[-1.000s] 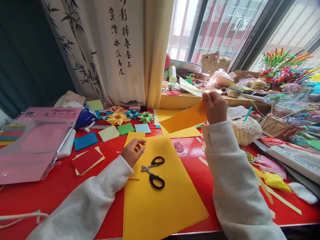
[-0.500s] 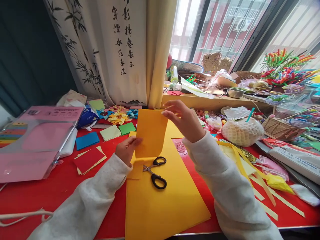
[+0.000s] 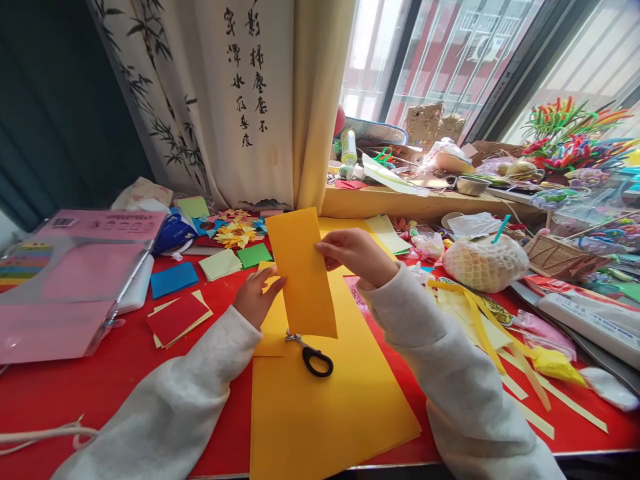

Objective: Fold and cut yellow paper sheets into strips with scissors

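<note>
Right fingertips: our right hand (image 3: 356, 255) pinches the right edge of a bright yellow rectangular piece of paper (image 3: 303, 280), thumb and fingers closed on it.
Left fingertips: our left hand (image 3: 257, 297) meets the same paper's left edge, fingers loosely curled; we cannot tell whether they grip.
Yellow rectangle: raised between our two hands, slightly tilted, its lower end hiding one handle of the scissors.
Scissors: black-handled metal scissors (image 3: 306, 347) lie on large golden-yellow paper sheets (image 3: 330, 413), just beyond a smaller flat yellow piece (image 3: 270, 340) near our left wrist.
Left of us: on the glossy red tabletop (image 3: 210, 413), a dark red paper square (image 3: 177, 320) tops cream ones, near blue paper (image 3: 174, 280) and a pink-and-clear plastic packet (image 3: 100, 267).
Right of us: cut cream strips (image 3: 535, 417) lie near a pale, net-wrapped bundle with a turquoise straw (image 3: 485, 263).
Beyond: folded paper flowers (image 3: 235, 235) sit before a bamboo-print curtain (image 3: 270, 100), beside a crowded windowsill (image 3: 370, 199).
</note>
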{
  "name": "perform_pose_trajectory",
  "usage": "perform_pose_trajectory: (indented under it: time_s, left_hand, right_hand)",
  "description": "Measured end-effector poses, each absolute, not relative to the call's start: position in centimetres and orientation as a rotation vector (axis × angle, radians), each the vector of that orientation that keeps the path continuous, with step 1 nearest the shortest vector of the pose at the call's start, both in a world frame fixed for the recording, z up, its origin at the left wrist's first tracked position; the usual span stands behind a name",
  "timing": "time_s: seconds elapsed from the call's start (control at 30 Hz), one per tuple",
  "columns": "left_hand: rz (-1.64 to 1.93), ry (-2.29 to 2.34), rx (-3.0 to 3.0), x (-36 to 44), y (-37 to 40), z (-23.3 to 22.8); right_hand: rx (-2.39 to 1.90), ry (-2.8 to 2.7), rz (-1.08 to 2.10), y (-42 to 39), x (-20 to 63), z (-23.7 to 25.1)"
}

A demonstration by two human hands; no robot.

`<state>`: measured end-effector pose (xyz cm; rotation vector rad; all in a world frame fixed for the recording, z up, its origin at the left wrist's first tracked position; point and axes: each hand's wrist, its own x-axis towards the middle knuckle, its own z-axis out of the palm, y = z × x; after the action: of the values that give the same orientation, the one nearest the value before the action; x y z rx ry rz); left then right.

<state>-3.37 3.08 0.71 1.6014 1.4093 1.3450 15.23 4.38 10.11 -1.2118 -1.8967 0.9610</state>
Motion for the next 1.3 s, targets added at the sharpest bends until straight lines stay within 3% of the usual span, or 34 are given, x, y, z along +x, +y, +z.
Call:
perform_pose_trajectory:
  time_s: [0.17, 0.33, 0.57, 0.83, 1.03, 1.2, 1.3]
  left_hand:
    - [1.335, 1.261, 1.712, -3.0, 2.5, 1.4]
    - [1.226, 0.773, 1.537, -1.9, 1.5, 1.8]
    - [1.331, 0.898, 1.282, -3.0, 1.7, 2.4]
    - [1.55, 1.144, 1.273, -5.9, 4.0, 2.6]
    - [1.256, 0.945, 1.127, -6.3, 4.2, 3.0]
    - [1.333, 0.886, 0.993, -6.1, 3.5, 3.6]
    - [1.146, 0.739, 1.008, -6.0, 3.4, 3.7]
  right_hand:
    - [-1.259, -2.024, 0.465, 4.1, 14.4, 9.6]
    - [-1.16, -2.151, 0.487, 3.4, 12.1, 8.0]
    - [-0.969, -2.106, 0.74, 3.7, 12.0, 7.9]
    - [-1.174, -1.93, 0.377, 5.6, 18.3, 10.9]
    - [-1.177, -2.043, 0.711, 6.7, 20.8, 11.1]
    - [-1.215, -2.041, 0.834, 6.8, 20.3, 10.5]
    - [-1.173, -2.041, 0.976, 7.1, 19.4, 9.8]
